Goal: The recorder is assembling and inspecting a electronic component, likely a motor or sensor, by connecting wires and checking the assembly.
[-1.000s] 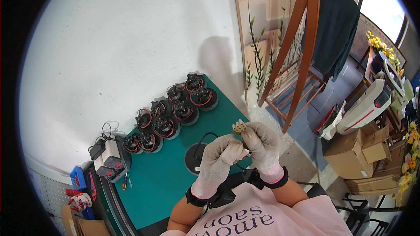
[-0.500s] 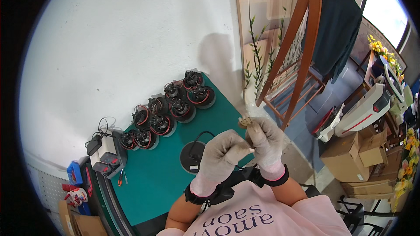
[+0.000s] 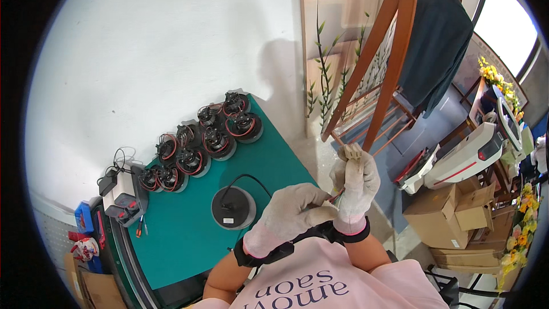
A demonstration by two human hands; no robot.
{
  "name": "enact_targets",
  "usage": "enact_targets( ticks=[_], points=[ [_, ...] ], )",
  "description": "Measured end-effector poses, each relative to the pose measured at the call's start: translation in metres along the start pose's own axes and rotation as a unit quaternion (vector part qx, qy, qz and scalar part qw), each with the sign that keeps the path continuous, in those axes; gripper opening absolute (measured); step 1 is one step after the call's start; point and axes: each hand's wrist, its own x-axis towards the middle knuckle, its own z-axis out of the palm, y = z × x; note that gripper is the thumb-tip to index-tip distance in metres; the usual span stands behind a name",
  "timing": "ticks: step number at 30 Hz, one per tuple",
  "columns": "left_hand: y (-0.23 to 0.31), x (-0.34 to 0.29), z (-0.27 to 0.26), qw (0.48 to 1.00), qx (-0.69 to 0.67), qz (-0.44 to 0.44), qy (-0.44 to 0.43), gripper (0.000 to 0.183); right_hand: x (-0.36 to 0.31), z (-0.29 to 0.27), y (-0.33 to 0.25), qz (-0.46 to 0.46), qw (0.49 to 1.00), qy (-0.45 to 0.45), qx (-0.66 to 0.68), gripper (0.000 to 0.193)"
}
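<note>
Both my hands wear pale, soiled work gloves and are held close together past the right edge of the green mat. The fingers of my left hand (image 3: pixel 293 216) are pinched at thin coloured wires (image 3: pixel 337 197). My right hand (image 3: pixel 355 186) is closed around the same wires, its fingers curled upward; their ends are hidden in the glove. To the left of my hands, a round dark unit (image 3: pixel 242 201) with a small white label lies on the mat. Its black cable (image 3: pixel 251 176) arches toward my left hand and disappears behind it.
Several black round units with red wires (image 3: pixel 217 141) stand in rows along the mat's (image 3: pixel 183 234) wall side. A power box (image 3: pixel 124 200) and a screwdriver (image 3: pixel 139 226) sit at the left. A wooden rack (image 3: pixel 394 63) and cardboard boxes (image 3: pixel 437 214) are to the right.
My right hand has risen slightly, and red and green wires now show between my hands. The view has shifted, so the mat and units appear farther left.
</note>
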Motion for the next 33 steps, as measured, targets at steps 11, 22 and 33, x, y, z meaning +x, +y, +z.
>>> enact_targets(
  ticks=[11, 22, 33],
  points=[
    [-0.011, 0.002, 0.006, 0.982, -0.167, 0.083, 0.042, 0.018, 0.003, -0.007, 0.005, 0.023, 0.996, -0.081, -0.014, 0.032],
    [-0.073, -0.017, -0.010, 0.940, -0.276, -0.019, 0.198, 0.026, 0.023, -0.062, 0.009, -0.038, 0.987, -0.131, -0.082, 0.031],
    [-0.250, -0.109, -0.063, 0.843, -0.260, -0.130, 0.453, 0.033, -0.002, -0.172, -0.061, -0.053, 0.977, 0.139, -0.150, 0.023]
  ],
)
